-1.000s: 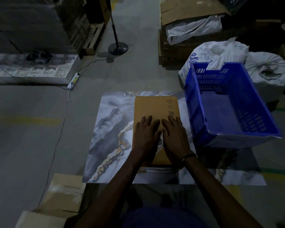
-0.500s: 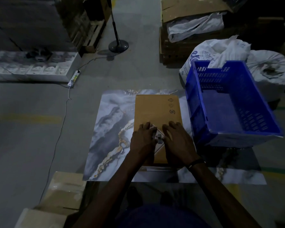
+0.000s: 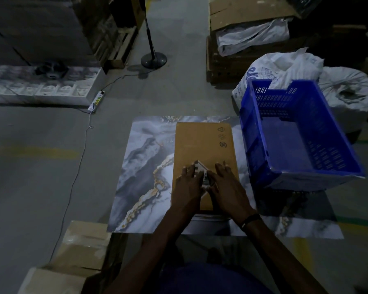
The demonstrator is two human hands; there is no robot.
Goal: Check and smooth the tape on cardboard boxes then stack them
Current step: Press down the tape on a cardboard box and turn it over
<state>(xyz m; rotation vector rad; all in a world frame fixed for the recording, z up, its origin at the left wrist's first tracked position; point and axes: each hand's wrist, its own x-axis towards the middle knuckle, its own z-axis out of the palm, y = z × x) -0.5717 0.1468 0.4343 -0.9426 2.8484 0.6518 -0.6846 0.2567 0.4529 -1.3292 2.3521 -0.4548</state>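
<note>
A flat brown cardboard box [image 3: 202,145] lies lengthwise on a marble-patterned table [image 3: 145,166], printed symbols near its far right corner. Both my hands lie flat on its near half, fingers straight and pointing away from me. My left hand [image 3: 189,185] and my right hand [image 3: 227,187] press down on either side of a diamond-shaped label [image 3: 203,175] in the box's middle. The hands hide part of the label and the near end of the box.
A blue plastic crate [image 3: 306,172] sits tilted at the table's right. White sacks [image 3: 280,66] lie behind it. Taped cardboard boxes [image 3: 83,249] are stacked at my lower left. A fan stand [image 3: 153,58] and a power strip [image 3: 97,100] with its cable are on the grey floor.
Both hands have slid along the box top towards me. More of the box's far half and the diamond label between the hands now show.
</note>
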